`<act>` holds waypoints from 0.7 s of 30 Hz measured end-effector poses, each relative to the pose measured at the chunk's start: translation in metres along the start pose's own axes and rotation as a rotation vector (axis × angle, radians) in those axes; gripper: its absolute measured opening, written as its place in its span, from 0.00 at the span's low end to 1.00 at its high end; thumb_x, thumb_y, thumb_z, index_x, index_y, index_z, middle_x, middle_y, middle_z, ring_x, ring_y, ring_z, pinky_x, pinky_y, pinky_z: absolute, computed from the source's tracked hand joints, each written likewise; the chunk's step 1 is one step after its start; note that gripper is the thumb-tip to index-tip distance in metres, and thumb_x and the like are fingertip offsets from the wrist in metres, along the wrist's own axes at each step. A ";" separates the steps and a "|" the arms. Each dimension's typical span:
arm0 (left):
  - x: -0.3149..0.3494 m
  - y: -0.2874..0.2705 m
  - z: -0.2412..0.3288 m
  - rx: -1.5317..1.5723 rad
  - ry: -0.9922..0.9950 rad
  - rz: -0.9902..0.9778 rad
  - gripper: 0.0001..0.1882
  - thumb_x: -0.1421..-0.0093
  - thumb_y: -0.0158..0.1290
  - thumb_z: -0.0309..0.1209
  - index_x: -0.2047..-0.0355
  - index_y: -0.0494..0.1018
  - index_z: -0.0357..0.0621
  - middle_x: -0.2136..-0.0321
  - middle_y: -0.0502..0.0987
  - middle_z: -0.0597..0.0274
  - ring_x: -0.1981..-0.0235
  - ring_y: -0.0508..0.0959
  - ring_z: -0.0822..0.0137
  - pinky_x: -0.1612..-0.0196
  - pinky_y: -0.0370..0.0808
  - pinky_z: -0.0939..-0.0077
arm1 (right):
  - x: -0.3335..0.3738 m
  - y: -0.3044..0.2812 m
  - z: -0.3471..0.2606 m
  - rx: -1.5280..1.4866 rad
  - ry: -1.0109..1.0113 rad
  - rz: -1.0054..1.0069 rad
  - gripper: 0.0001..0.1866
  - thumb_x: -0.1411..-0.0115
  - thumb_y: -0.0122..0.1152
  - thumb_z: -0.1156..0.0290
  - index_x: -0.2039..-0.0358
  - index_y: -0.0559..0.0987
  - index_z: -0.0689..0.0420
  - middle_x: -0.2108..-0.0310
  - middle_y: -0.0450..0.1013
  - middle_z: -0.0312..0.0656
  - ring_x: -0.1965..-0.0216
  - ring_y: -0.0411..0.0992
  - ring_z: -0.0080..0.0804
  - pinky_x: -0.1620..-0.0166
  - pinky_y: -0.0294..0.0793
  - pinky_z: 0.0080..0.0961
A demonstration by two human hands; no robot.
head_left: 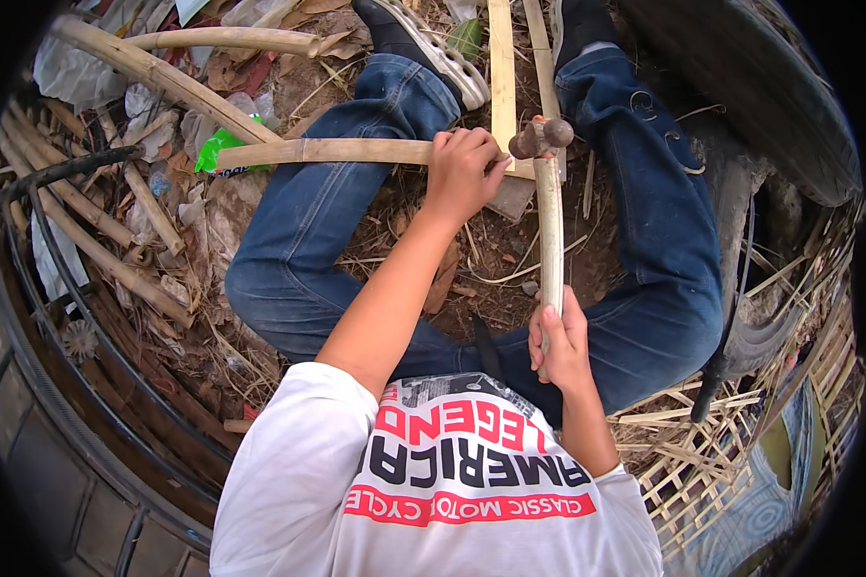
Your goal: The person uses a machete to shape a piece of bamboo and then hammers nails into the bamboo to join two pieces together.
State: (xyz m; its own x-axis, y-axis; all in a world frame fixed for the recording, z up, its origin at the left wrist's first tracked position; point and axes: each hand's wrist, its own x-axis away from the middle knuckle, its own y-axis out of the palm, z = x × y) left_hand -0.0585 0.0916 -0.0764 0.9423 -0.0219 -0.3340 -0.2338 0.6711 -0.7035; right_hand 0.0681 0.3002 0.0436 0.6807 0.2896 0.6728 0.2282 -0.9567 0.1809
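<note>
My left hand [467, 173] is closed on a split bamboo strip [342, 151], which lies crosswise and reaches out to the left over my left leg. My right hand [560, 338] grips the lower end of a hammer's pale wooden handle [550, 231]. The rusty brown hammer head [541, 138] is at the far end, just right of my left fingertips and over the strip's right end. Whether the head touches the bamboo I cannot tell. Two flat bamboo slats [502, 67] run away from me between my feet, meeting the crosswise strip. A small block [512, 198] shows beneath the joint.
Bamboo poles [154, 72] and plastic litter lie on the ground at left, with a green wrapper [223, 149]. A black metal frame [77, 298] curves along the left edge. At right are a dark tyre [770, 87] and a woven bamboo lattice [693, 481].
</note>
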 end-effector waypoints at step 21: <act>-0.001 0.000 0.001 0.003 0.016 0.021 0.08 0.54 0.65 0.28 0.78 0.75 0.47 0.74 0.74 0.70 0.68 0.75 0.65 0.62 0.63 0.68 | 0.005 0.003 0.003 0.045 -0.070 0.024 0.12 0.29 0.44 0.63 0.57 0.65 0.60 0.82 0.64 0.35 0.88 0.60 0.17 0.87 0.59 0.16</act>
State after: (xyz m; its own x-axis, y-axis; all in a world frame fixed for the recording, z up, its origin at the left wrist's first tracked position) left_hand -0.0591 0.0918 -0.0754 0.9332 -0.0200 -0.3589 -0.2525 0.6740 -0.6942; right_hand 0.0742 0.2985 0.0451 0.7331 0.2698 0.6243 0.2412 -0.9614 0.1322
